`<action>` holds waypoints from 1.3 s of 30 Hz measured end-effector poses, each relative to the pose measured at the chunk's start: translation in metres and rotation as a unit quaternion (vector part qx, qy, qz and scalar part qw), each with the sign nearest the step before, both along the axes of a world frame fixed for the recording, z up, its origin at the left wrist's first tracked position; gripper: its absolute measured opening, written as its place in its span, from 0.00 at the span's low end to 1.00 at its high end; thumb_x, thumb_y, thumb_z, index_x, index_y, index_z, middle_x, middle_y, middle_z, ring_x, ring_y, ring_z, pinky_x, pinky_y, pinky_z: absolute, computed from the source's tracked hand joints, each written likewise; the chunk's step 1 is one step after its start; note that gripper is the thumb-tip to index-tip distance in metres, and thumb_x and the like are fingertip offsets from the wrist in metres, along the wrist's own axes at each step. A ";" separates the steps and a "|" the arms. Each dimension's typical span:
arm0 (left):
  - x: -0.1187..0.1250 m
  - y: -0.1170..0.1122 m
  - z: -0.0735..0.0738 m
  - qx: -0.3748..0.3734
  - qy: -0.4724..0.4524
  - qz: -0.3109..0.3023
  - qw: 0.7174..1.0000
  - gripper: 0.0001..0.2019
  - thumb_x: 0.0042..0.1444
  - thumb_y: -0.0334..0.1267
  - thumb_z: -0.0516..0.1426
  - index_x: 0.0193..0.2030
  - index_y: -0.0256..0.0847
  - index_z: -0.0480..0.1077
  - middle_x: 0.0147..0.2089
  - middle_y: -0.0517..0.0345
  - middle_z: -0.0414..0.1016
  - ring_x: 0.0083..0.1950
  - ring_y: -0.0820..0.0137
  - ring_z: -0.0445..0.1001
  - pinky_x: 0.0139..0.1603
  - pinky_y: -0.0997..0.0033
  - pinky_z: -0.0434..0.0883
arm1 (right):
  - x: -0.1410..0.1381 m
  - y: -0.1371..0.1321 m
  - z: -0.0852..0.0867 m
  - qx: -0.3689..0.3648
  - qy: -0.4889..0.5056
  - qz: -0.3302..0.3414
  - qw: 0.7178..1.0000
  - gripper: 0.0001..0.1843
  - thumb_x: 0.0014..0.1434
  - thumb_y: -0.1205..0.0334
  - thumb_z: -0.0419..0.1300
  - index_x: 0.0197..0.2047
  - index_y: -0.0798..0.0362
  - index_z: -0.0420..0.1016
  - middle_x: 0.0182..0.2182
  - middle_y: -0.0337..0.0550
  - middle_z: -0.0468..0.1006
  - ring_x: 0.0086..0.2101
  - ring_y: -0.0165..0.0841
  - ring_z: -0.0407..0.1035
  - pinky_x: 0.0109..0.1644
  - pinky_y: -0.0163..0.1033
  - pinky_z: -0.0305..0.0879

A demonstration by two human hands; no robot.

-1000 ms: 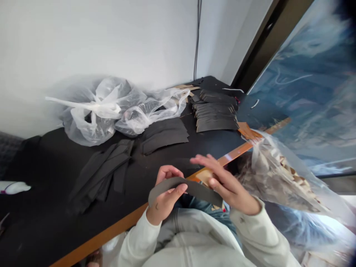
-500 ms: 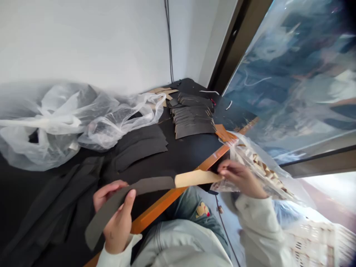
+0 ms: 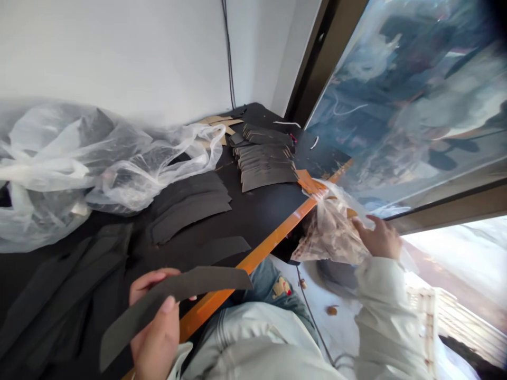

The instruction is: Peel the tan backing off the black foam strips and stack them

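My left hand (image 3: 156, 316) is closed around a long, curved dark grey strip (image 3: 206, 279), thumb on top and fingers beneath. The strip looks thin and flexible, and its free end reaches past the table's orange edge. My right hand (image 3: 380, 237) is at a clear plastic bag (image 3: 336, 237) of crumpled tan scraps, thumb and fingers apart at its upper right side. A small yellowish piece (image 3: 350, 212) shows near those fingertips; whether they touch it I cannot tell. Another dark strip (image 3: 224, 248) lies on the table behind the held one.
The black table (image 3: 265, 211) has an orange front edge (image 3: 273, 238). Fanned dark strips (image 3: 267, 163) lie at the back, more dark pieces (image 3: 190, 203) left of them. Clear plastic bags (image 3: 114, 169) sit against the wall. At right are a window (image 3: 415, 105) and a pale basket (image 3: 428, 322).
The tan backing that my right hand was pulling at the strip's end is off it. My right hand has moved right to the plastic bag; my left hand still holds the strip.
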State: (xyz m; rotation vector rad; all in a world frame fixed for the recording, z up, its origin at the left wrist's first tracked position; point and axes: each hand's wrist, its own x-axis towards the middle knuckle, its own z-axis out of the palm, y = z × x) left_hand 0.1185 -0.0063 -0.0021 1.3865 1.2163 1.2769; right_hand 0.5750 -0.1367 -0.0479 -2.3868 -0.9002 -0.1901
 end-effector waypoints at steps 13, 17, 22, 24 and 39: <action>0.015 -0.024 -0.006 0.033 0.026 -0.089 0.995 0.10 0.65 0.35 0.55 0.52 0.47 0.63 0.48 0.56 0.73 0.46 0.71 0.77 0.46 0.72 0.75 | -0.264 0.087 0.049 0.073 0.252 0.482 0.836 0.21 0.61 0.50 0.63 0.53 0.47 0.64 0.36 0.40 0.78 0.36 0.34 0.75 0.40 0.38 0.73; 0.002 -0.021 -0.013 0.053 0.176 -0.005 0.983 0.14 0.63 0.34 0.57 0.55 0.44 0.62 0.48 0.54 0.73 0.47 0.69 0.75 0.50 0.69 0.72 | -0.264 0.101 0.039 0.038 0.254 0.465 0.847 0.08 0.62 0.56 0.62 0.41 0.47 0.68 0.34 0.38 0.78 0.33 0.31 0.75 0.38 0.35 0.71; 0.005 -0.006 -0.017 0.081 0.177 0.055 0.979 0.18 0.64 0.33 0.57 0.57 0.42 0.57 0.41 0.57 0.70 0.43 0.72 0.74 0.47 0.71 0.72 | -0.261 0.126 0.043 -0.028 0.182 0.475 0.861 0.08 0.62 0.55 0.61 0.42 0.48 0.70 0.34 0.38 0.80 0.35 0.33 0.76 0.39 0.36 0.70; 0.009 0.002 -0.020 0.085 0.189 0.060 0.976 0.19 0.63 0.32 0.58 0.58 0.42 0.56 0.40 0.58 0.69 0.43 0.71 0.74 0.47 0.70 0.72 | -0.263 0.136 0.042 -0.065 0.127 0.465 0.874 0.09 0.62 0.56 0.60 0.44 0.48 0.69 0.36 0.39 0.80 0.34 0.34 0.77 0.36 0.37 0.69; 0.008 0.020 -0.037 -0.003 0.154 0.004 0.988 0.24 0.63 0.31 0.55 0.61 0.44 0.49 0.39 0.61 0.68 0.41 0.72 0.71 0.49 0.67 0.69 | -0.259 0.156 0.020 -0.073 0.121 0.428 0.893 0.21 0.62 0.46 0.58 0.49 0.52 0.63 0.33 0.42 0.73 0.29 0.35 0.71 0.31 0.39 0.66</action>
